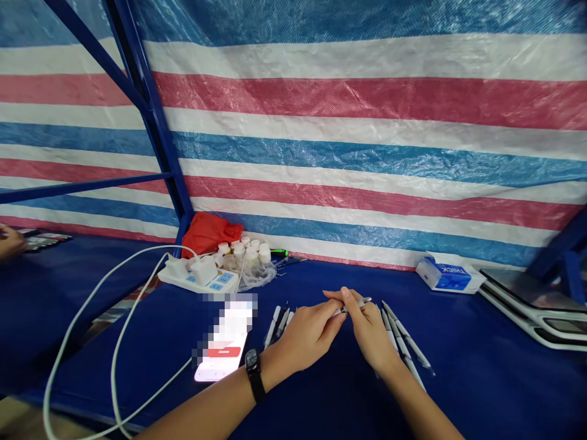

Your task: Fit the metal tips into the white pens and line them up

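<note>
Head view | pinches silver pen [362,302] with left hand [314,330] and right hand [369,333], fingers curled closed | lies over blue table [321,403], between left-side pens [272,326] and right-side pens [407,336], right of phone [222,365]

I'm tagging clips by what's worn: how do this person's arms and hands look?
The left hand and right hand are gloveless, the visible forearms sleeveless. A black watch with a rounded rectangular case circles the left wrist; the right wrist is bare.

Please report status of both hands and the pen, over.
Left hand, right hand: both on one pen. More pens either side. Lit phone beside watch.
</note>
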### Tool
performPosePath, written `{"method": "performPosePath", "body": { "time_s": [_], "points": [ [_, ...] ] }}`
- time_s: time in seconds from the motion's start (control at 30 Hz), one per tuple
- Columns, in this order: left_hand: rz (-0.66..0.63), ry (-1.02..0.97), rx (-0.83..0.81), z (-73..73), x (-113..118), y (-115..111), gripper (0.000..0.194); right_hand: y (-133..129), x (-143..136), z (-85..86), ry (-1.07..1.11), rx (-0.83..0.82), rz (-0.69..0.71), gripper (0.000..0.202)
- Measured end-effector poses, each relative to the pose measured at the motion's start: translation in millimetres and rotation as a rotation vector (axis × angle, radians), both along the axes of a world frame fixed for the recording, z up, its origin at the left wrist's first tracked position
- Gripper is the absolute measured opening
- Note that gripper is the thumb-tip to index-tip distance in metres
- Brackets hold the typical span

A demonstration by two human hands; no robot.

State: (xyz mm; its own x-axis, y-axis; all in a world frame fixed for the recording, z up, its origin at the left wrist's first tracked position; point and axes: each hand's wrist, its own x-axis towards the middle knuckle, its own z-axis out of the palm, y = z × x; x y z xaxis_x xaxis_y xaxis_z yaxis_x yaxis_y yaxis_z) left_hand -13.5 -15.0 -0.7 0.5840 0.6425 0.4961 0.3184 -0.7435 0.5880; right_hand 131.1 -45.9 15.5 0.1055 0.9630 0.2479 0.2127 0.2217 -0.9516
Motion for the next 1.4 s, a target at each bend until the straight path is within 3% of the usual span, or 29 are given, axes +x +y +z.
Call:
{"method": "performPosePath", "body": {
  "time_s": [0.23,0.37,0.5,0.6,0.7,0.9,0.97,1.07,1.17,1.27,1.33,1.4],
  "points": [
    [0.076,-0.032,-0.048,0.0,1.0,3.2,0.028,2.5,7.7,3.8,0.27,0.107,-0.118,0.058],
    [0.077,0.008,-0.031,-1.1,-0.5,2.4,0.023,5.2,11.8,4.3,0.246,0.097,-0.168,0.04],
    [0.047,0.03,-0.017,-1.0,2.4,-1.4,0.021,4.2,10.5,3.4,0.312,0.08,-0.251,0.038],
    [0.085,-0.026,-0.052,1.2,2.6,-1.3,0.024,1.8,7.1,6.8,0.446,0.079,-0.169,0.043],
    [0.115,-0.051,-0.087,2.6,-0.5,1.0,0.025,1.4,4.6,8.4,0.445,0.063,-0.07,0.044],
    [0.083,-0.024,-0.03,-0.6,1.8,-0.2,0.028,2.6,4.0,5.0,0.276,0.095,-0.282,0.049],
    [0.105,-0.029,-0.041,-0.9,3.2,-0.2,0.027,1.0,3.8,6.8,0.305,0.098,-0.236,0.044],
    [0.125,-0.039,-0.059,-0.3,1.9,1.7,0.026,-0.4,4.7,10.1,0.353,0.073,-0.112,0.055],
    [0.102,-0.031,-0.059,-0.1,0.0,2.1,0.027,0.9,6.8,10.3,0.272,0.052,-0.152,0.043],
    [0.073,-0.017,-0.049,-0.3,1.0,-0.2,0.027,2.1,7.4,9.6,0.23,0.071,-0.233,0.05],
    [0.07,-0.021,-0.048,-0.4,2.1,-1.7,0.025,1.6,6.5,10.5,0.282,0.086,-0.193,0.044],
    [0.082,-0.028,-0.046,-0.8,2.5,-2.4,0.024,0.4,5.4,11.8,0.314,0.09,-0.126,0.051]
  ]
}}
